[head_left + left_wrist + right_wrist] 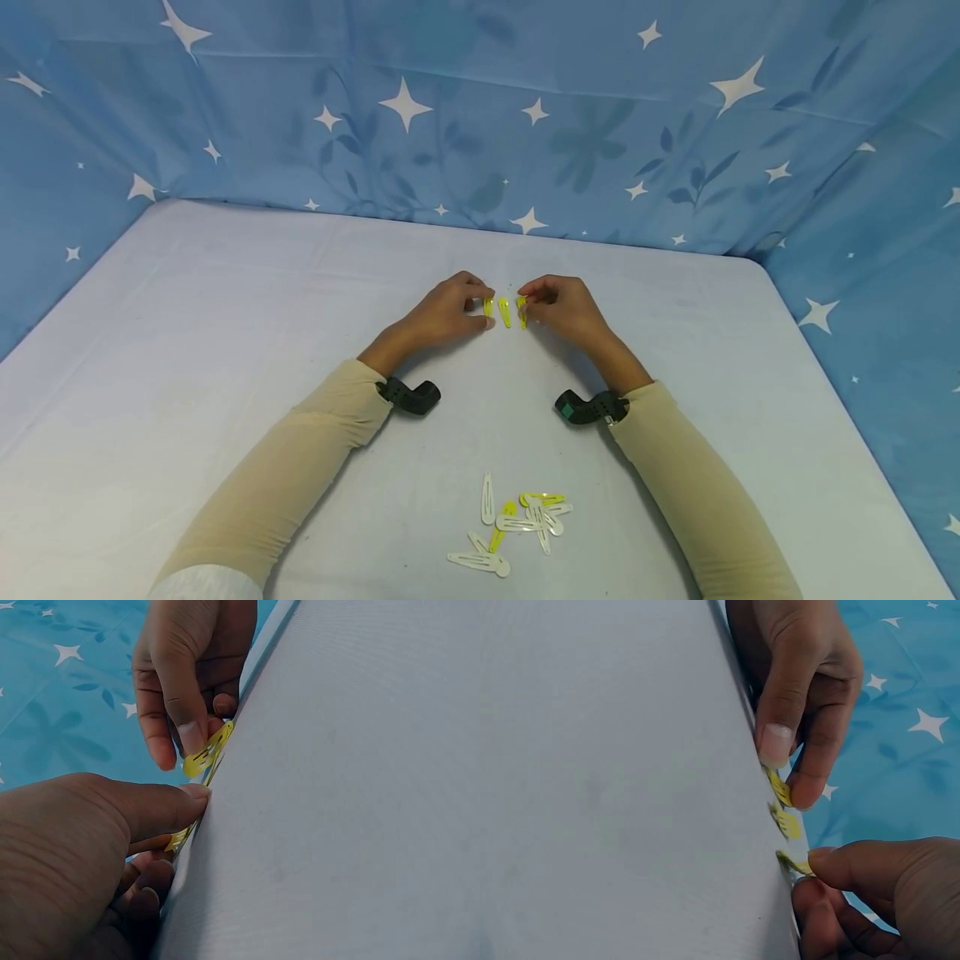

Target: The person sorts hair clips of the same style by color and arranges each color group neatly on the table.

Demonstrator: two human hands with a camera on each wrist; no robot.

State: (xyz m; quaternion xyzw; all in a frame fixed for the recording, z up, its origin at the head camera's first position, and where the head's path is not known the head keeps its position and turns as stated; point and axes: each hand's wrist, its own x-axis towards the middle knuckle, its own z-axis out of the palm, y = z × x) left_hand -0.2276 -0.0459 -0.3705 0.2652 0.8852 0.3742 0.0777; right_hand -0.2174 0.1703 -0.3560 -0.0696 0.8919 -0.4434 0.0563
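Note:
Three yellow snap hair clips lie in a row toward the far side of the white table. My left hand (450,310) has thumb and finger at the two ends of the left clip (488,307), pinching it lengthwise. Between the hands lies the middle clip (505,312), which neither hand touches. The right clip (522,317) is pinched by the thumb and fingers of my right hand (564,310). In the left wrist view this right clip (211,750) tilts up from the tabletop. From the right wrist, the middle clip (785,823) shows between both hands' fingertips.
Nearer the body, a loose pile of white hair clips (517,524) overlaps a few yellow ones (507,510). One white clip (487,500) lies slightly apart. A blue star-patterned curtain (480,125) hangs along the far edge of the table (300,283).

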